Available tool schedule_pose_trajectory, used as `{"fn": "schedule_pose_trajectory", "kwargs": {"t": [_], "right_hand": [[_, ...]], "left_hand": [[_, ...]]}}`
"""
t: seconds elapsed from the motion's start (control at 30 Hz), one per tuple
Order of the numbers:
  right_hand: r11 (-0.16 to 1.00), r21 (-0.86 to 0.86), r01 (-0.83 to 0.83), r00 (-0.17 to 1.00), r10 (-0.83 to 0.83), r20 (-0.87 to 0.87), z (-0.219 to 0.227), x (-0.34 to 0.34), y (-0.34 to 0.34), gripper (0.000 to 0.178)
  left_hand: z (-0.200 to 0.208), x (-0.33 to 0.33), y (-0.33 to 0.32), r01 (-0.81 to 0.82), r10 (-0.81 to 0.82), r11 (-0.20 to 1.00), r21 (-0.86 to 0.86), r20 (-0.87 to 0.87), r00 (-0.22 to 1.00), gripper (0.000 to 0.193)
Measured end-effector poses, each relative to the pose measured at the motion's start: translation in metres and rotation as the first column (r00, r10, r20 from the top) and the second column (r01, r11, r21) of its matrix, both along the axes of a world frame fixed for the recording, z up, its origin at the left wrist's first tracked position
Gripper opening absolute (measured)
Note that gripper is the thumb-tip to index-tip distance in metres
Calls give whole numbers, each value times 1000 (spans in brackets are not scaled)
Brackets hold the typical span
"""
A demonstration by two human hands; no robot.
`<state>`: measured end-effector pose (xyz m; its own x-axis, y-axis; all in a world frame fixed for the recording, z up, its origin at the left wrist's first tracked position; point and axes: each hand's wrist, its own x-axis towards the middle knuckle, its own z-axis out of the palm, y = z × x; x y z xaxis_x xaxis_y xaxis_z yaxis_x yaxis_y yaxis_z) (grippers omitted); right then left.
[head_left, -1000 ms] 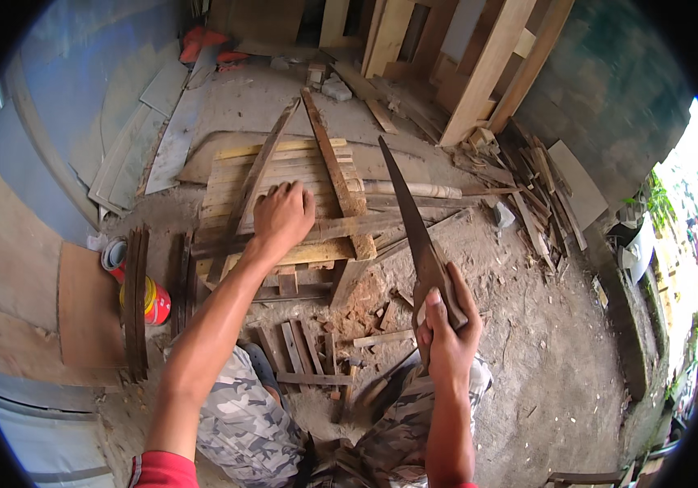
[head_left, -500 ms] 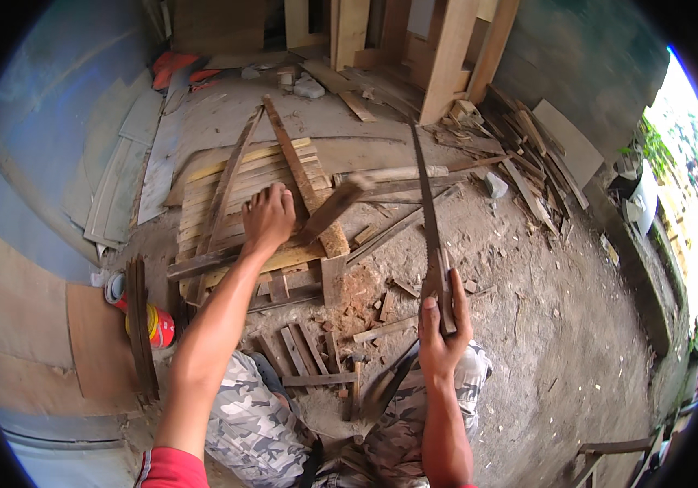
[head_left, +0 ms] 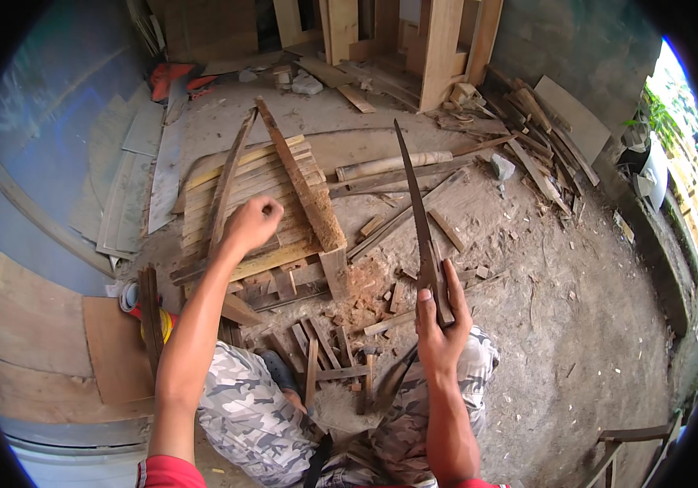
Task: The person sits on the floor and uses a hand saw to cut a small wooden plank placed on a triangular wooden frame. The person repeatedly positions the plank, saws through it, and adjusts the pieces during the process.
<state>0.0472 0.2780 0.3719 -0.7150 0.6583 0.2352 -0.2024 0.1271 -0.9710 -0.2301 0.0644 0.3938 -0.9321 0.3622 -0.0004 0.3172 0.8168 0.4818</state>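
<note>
My right hand [head_left: 444, 346] grips the handle of a handsaw [head_left: 420, 207], its long dark blade pointing up and away from me. My left hand [head_left: 253, 224] is curled closed above a low slatted wooden bench [head_left: 243, 191], with nothing visible in the fingers. Two long wooden strips lie over the slats and meet at the far end; the right strip [head_left: 300, 175] has sawdust at its near end. Close below my left forearm is a wooden piece [head_left: 239, 310], partly hidden by the arm. Short offcuts [head_left: 311, 372] lie on the ground between my legs.
A hammer [head_left: 368, 378] lies among the offcuts. At the left, a red and yellow container [head_left: 168, 324] is partly covered by my arm and upright boards [head_left: 149, 317]. Scrap wood [head_left: 536, 142] is heaped at the far right, near a concrete ledge [head_left: 650, 252].
My left hand has drawn slightly nearer and curled closed. The blurred wooden block in the air is gone from there, and a short piece now lies right of the saw. The saw tip has shifted left.
</note>
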Motion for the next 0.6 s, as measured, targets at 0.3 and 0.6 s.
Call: {"fn": "schedule_pose_trajectory", "kwargs": {"t": [0.3,0.6], "right_hand": [[999,-37,-17,999,18,39,0,3,2,52],[995,-96,-18,1000,20,20,3,4,2,52]], "left_hand": [[-35,25,-37,304,-360,913,-271,-186,914,32],[-9,55,-23,365,-412,908,-207,-273,870,22]]}}
